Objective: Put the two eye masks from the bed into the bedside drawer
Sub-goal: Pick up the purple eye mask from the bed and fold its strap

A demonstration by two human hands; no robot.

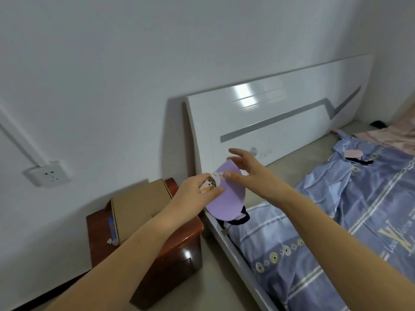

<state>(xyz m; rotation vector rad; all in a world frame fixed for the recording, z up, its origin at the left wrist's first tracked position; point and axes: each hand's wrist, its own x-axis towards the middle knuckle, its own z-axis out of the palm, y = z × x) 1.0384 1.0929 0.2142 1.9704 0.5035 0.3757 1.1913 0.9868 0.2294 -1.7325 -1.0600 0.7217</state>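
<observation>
A purple eye mask [226, 198] with a cartoon print and a black strap hangs in the air between the bed's edge and the bedside cabinet. My left hand [197, 194] pinches its printed end. My right hand [249, 171] rests its thumb on the mask's upper edge, the other fingers spread apart. A second, pink eye mask [353, 153] with a black strap lies far back on the blue plaid quilt [359, 221]. The dark red bedside cabinet [175, 257] stands left of the bed; its drawer front is not visible.
A brown cardboard box [139, 205] lies on top of the cabinet. The glossy white headboard [280, 122] leans on the wall behind the bed. A wall socket [48, 173] sits at the left. A pink blanket [395, 135] lies at the far right.
</observation>
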